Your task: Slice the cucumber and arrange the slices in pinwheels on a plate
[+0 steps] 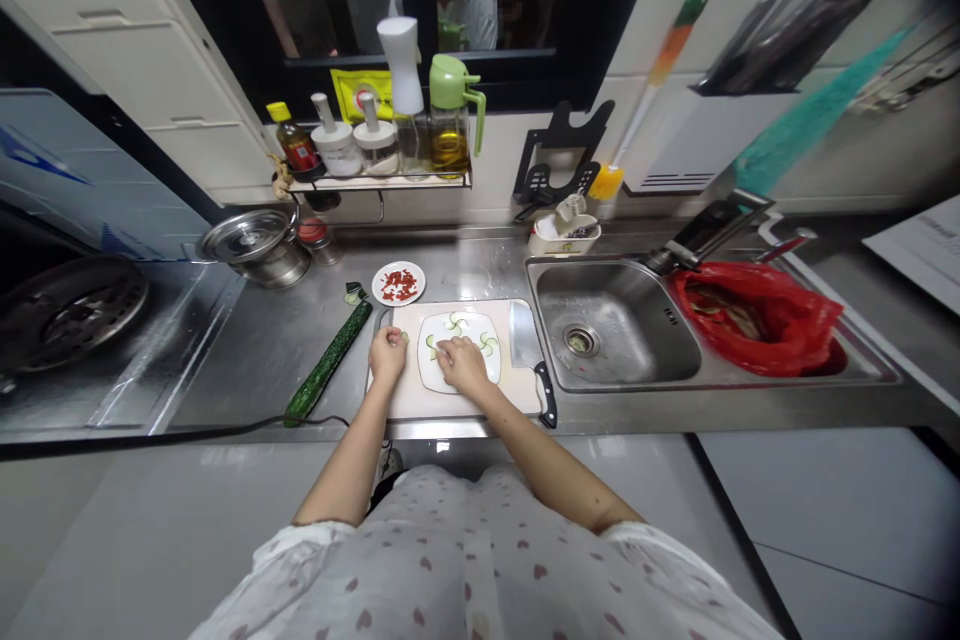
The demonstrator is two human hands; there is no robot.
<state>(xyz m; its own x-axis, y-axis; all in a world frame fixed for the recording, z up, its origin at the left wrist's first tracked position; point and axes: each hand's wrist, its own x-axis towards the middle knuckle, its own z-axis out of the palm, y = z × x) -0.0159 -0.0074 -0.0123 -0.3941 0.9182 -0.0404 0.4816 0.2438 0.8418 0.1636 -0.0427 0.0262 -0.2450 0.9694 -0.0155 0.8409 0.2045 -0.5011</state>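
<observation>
A white square plate [459, 382] rests on the cutting board [409, 404], with thin cucumber slices [487, 344] laid on it in curved clusters. My right hand [463, 366] is over the plate, its fingertips closed at a cucumber slice [430, 344] on the left side. Just left of the plate, my left hand [387, 354] is pinched on small cucumber slices that show beside its fingertips. A kitchen knife [525, 334] with a black handle lies along the board's right edge. Left of the board lies a long cucumber [328, 364] with its cut end pointing away.
A small plate [399, 297] of chopped red pieces sits behind the board. The sink [615, 320] and a red plastic bag [757, 320] are to the right. A steel pot [270, 255] and a wok [82, 310] stand left. Bottles line a wall rack [382, 185].
</observation>
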